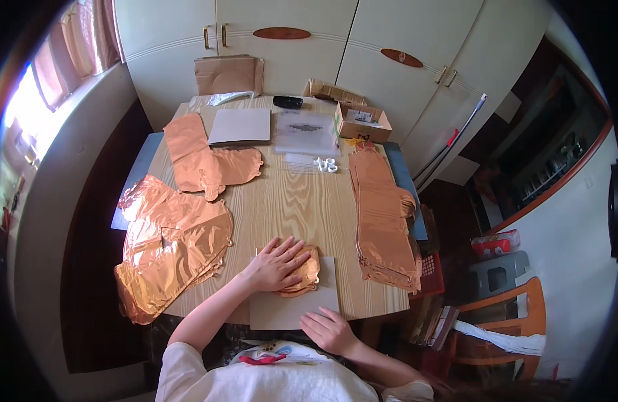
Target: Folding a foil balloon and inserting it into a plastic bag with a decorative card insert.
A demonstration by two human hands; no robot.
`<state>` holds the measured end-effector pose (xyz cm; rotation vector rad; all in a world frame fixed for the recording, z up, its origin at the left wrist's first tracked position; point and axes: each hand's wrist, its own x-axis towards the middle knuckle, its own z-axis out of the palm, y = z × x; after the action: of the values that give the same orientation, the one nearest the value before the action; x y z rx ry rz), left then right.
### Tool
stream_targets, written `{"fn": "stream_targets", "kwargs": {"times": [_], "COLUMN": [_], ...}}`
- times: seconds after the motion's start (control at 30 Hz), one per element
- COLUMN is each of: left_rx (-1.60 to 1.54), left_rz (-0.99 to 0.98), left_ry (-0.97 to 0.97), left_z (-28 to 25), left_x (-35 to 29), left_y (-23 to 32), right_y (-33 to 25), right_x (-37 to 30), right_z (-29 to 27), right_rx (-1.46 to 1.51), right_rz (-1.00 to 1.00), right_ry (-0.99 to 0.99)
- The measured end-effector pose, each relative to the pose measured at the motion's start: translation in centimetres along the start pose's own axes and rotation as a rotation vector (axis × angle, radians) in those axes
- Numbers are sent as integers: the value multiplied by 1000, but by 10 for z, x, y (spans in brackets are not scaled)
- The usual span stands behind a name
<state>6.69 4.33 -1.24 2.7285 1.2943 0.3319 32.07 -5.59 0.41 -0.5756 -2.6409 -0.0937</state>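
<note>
- The small folded copper-coloured foil piece (pixel 311 270) lies directly under the left hand (pixel 275 268), showing mainly past its right side.
- The left hand is palm down and flat, its fingers extended and slightly spread across the foil.
- Beneath both is a grey board (pixel 275 312), reaching from the left hand back toward the person's body.
- The right hand (pixel 327 331) is at the board's near right corner, nearer the body than the left hand, its fingers extended and loosely together, pinching nothing; whether it touches the board I cannot tell.
- Left of the left hand, a crinkled copper foil pile (pixel 178 231) overhangs the table's edge; just beyond it lies a flatter copper foil sheet (pixel 201 161).
- Right of both hands, well apart from them, is a long copper foil stack (pixel 381 218).
- Straight ahead of the hands, across the wooden table (pixel 289 204), sit small white rings (pixel 326 165), with a clear plastic bag (pixel 302 142) behind them.
- Farther ahead, a grey-white stack (pixel 240 125) lies left of the bag and an open cardboard box (pixel 369 131) right of it.
</note>
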Motion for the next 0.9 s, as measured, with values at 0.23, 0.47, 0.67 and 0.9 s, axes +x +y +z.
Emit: {"fn": "stream_targets", "kwargs": {"times": [0.23,0.47,0.67,0.9], "left_rx": [-25,33,48,34], "left_rz": [-14,-27,-15,-25], "left_ry": [-14,-8,-1,-12], "left_z": [2,-2,-4,-4], "left_x": [-2,-8,-4,-6], "left_y": [-1,2,5,5], "right_y": [30,80,134,133], "right_x": [-36,-39,-50,-43], "right_z": [-81,-129,-47,-26], "right_rx": [-111,-366,-265,-57], "right_rz": [-15,176,351,517], "right_ry": [258,527,265,19]}}
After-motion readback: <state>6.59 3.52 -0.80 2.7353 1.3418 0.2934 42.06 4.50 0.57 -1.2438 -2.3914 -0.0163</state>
